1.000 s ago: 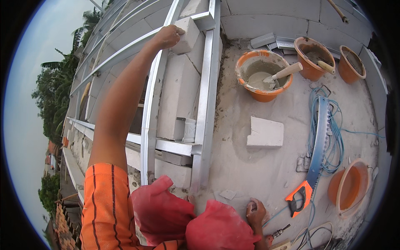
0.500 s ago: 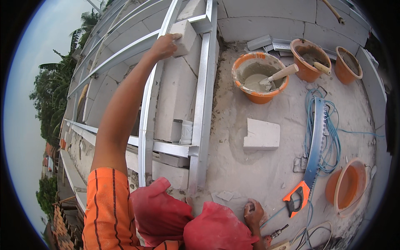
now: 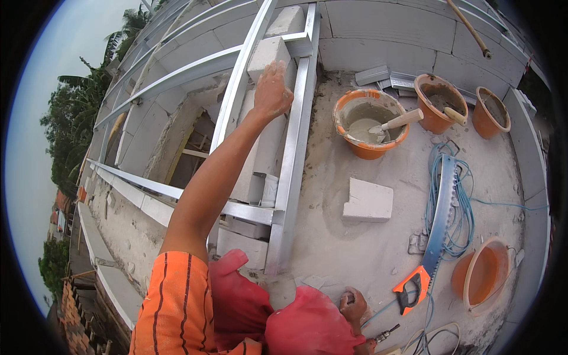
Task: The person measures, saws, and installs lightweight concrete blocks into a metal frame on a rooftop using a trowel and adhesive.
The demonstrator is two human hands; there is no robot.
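Pale grey and square-cornered, a masonry block [image 3: 267,52] sits between two silvery metal rails, an outer rail [image 3: 236,89] on its left and an inner rail [image 3: 300,118] on its right. The left hand [image 3: 273,92] lies against the near side of it, fingers extended and together rather than wrapped round it. Just beyond the block, a short metal crosspiece [image 3: 296,44] meets the inner rail, and another pale block [image 3: 286,21] stands behind that. Beneath the wrist runs a longer block [image 3: 245,177], partly hidden by the forearm.

Down by the red-clad knees [image 3: 312,322], the right hand [image 3: 353,305] rests at the floor [image 3: 331,236] with its fingers curled in; I cannot tell whether it holds anything. A drill bit [image 3: 387,332] points out near it.

On the floor right of the rails lies a chipped white block [image 3: 368,201]. Farther off stands an orange bucket [image 3: 370,151] of wet grey mortar [image 3: 359,129], a wooden-handled trowel [image 3: 402,119] leaning in it. Two brownish-orange buckets [image 3: 435,121] stand farther right. A long handsaw [image 3: 439,213] with an orange-and-black grip lies across coiled blue cord [image 3: 467,222], near another orange bucket [image 3: 460,275].
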